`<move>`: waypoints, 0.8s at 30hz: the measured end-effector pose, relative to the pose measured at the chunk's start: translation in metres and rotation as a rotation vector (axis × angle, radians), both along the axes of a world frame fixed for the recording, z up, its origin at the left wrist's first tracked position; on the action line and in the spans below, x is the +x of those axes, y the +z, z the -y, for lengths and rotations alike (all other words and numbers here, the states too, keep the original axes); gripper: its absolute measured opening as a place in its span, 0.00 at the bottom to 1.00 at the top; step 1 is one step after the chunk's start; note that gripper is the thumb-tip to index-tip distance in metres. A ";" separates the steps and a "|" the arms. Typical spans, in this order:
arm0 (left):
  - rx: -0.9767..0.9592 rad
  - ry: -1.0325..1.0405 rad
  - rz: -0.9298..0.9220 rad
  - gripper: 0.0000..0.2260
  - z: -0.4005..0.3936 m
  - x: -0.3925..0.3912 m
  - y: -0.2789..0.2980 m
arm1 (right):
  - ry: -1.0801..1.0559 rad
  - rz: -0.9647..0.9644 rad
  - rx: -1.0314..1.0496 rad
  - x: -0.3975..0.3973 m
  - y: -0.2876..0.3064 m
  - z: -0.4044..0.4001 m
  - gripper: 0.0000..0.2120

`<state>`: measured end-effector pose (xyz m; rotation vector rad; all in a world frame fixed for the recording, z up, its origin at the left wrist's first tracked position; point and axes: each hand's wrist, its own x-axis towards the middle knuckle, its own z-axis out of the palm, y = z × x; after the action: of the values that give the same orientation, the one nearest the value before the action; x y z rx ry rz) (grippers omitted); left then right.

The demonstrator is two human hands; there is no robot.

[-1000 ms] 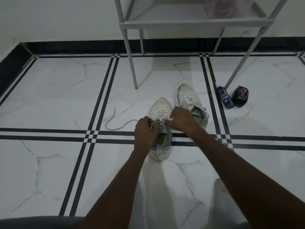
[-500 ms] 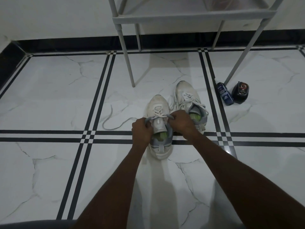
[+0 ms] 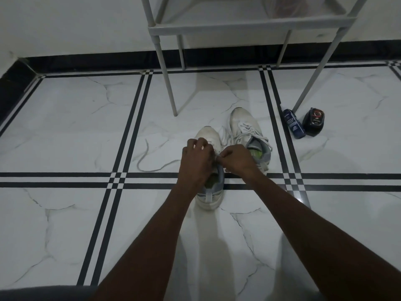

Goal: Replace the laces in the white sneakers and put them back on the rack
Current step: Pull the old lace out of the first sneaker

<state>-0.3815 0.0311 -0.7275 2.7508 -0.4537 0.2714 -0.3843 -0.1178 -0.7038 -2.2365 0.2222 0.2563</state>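
Observation:
Two white sneakers stand side by side on the marble floor. The nearer sneaker (image 3: pixel 209 195) has a grey heel and a green insole; both my hands are over its tongue. My left hand (image 3: pixel 198 158) and my right hand (image 3: pixel 236 159) meet above the eyelets, fingers pinched on its lace, which they mostly hide. The farther sneaker (image 3: pixel 245 124) sits just right of it, laced, with loose white lace ends. A loose lace (image 3: pixel 149 164) lies curled on the floor to the left. The grey rack (image 3: pixel 238 27) stands behind the shoes.
A blue bottle (image 3: pixel 294 123) and a black round container (image 3: pixel 314 123) lie by the rack's right front leg (image 3: pixel 312 81). Its left front leg (image 3: pixel 168 83) stands just behind the sneakers. A bag with red contents (image 3: pixel 286 6) sits on the rack shelf. Black skirting lines the wall.
My hands pulled apart on the lace half a second ago, then came together again over the nearer sneaker's tongue. The sneakers and the loose lace stayed put.

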 end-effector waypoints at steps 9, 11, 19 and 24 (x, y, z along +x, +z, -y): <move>-0.498 0.240 -0.059 0.02 -0.003 0.009 0.001 | 0.010 0.024 0.020 0.002 -0.005 0.007 0.08; -0.808 0.598 -0.034 0.03 -0.008 0.009 0.002 | -0.046 0.002 0.062 0.003 -0.009 0.006 0.08; -0.154 0.102 -0.156 0.08 -0.003 0.004 0.011 | 0.015 0.005 0.038 0.004 -0.006 0.003 0.08; -0.339 0.293 -0.013 0.04 -0.003 -0.003 0.011 | 0.015 0.008 0.001 0.002 -0.006 0.007 0.09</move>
<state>-0.3845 0.0339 -0.7167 2.4744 0.0053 0.3649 -0.3821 -0.1250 -0.7102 -2.2385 0.2005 0.2557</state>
